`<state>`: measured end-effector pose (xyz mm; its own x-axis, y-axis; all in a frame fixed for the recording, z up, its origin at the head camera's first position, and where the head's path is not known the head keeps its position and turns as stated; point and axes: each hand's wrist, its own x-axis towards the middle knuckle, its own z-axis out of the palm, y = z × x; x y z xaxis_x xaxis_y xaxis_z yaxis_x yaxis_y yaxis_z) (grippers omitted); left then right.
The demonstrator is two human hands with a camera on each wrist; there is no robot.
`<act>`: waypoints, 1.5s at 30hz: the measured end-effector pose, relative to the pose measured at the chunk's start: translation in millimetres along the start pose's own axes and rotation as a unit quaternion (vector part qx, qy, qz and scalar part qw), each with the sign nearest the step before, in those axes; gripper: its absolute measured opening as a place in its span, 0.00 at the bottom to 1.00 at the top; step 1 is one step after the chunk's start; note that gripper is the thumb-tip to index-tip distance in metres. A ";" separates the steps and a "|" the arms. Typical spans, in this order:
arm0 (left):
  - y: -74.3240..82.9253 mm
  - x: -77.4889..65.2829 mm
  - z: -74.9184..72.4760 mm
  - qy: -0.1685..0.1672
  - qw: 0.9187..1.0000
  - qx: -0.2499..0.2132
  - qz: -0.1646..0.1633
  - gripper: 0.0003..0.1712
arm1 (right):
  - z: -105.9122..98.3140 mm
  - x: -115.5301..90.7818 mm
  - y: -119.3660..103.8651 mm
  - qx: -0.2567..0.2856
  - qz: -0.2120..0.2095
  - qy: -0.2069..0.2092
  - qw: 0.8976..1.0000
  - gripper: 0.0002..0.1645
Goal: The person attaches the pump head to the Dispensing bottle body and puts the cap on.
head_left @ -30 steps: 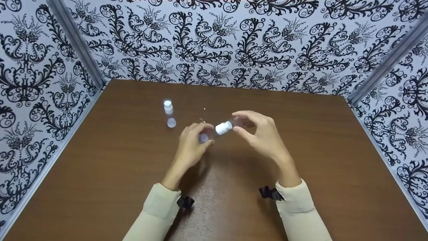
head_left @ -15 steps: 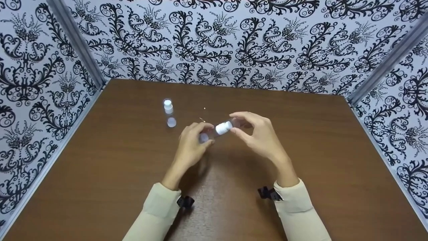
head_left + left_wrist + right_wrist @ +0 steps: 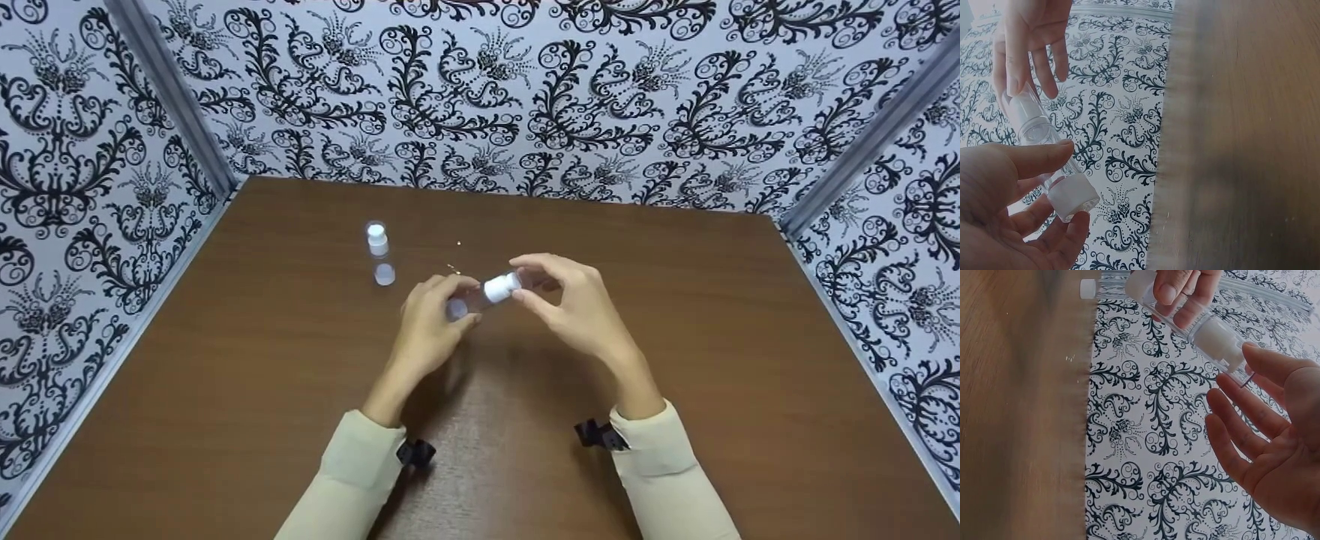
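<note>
My left hand [image 3: 429, 322] grips the body of a small clear pump bottle [image 3: 497, 289], held tilted above the table with its white pump end toward the upper right. In the left wrist view its white base [image 3: 1072, 194] sits between thumb and fingers. My right hand [image 3: 589, 307] pinches a clear cap [image 3: 531, 279] at that end between thumb and fingertips. Seen from the right wrist, the transparent cap [image 3: 1221, 349] surrounds the white pump head, its edge close to the bottle's shoulder; the other right fingers are loosely spread.
A second clear bottle [image 3: 380, 253] with a white pump lies or stands farther back, left of the hands. Small shiny specks [image 3: 454, 268] show on the brown table [image 3: 300, 390]. Patterned black-and-white walls [image 3: 480, 90] enclose the table's back and sides.
My right hand has moved slightly left and down, bringing the clear cap farther over the pump end. The left hand and bottle stay nearly still.
</note>
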<state>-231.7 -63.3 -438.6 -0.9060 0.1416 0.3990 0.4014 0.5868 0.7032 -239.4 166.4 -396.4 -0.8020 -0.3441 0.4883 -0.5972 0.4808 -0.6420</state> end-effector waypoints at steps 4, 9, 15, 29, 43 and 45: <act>0.3 0.1 -0.1 0.001 1.000 0.002 -0.001 0.25 | 1.3 -0.2 0.2 0.003 0.003 -0.002 1.000 0.21; 1.1 0.0 -0.2 0.002 1.000 0.004 0.001 0.24 | 1.3 -1.0 -0.3 0.000 0.007 -0.002 1.000 0.21; 1.7 -0.1 0.3 -0.002 1.000 -0.001 0.007 0.24 | 1.3 -1.2 -1.2 -0.005 0.008 -0.007 1.000 0.20; 1.9 -1.5 -0.6 0.008 1.000 0.011 0.024 0.23 | 3.4 -1.6 -0.5 -0.009 0.014 -0.002 1.000 0.19; 2.1 -1.7 -2.0 0.017 0.999 0.012 0.037 0.23 | 4.1 0.1 -5.8 0.009 0.028 0.003 1.000 0.19; 2.6 -2.1 -2.6 0.018 0.999 0.012 0.040 0.23 | 4.1 0.3 -6.5 0.010 0.027 0.003 1.000 0.19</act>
<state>-228.3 -64.2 -436.1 -0.8658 0.1593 0.4743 0.4678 0.5939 0.6545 -235.8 159.9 -394.5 -0.8329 -0.3128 0.4564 -0.5533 0.4815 -0.6797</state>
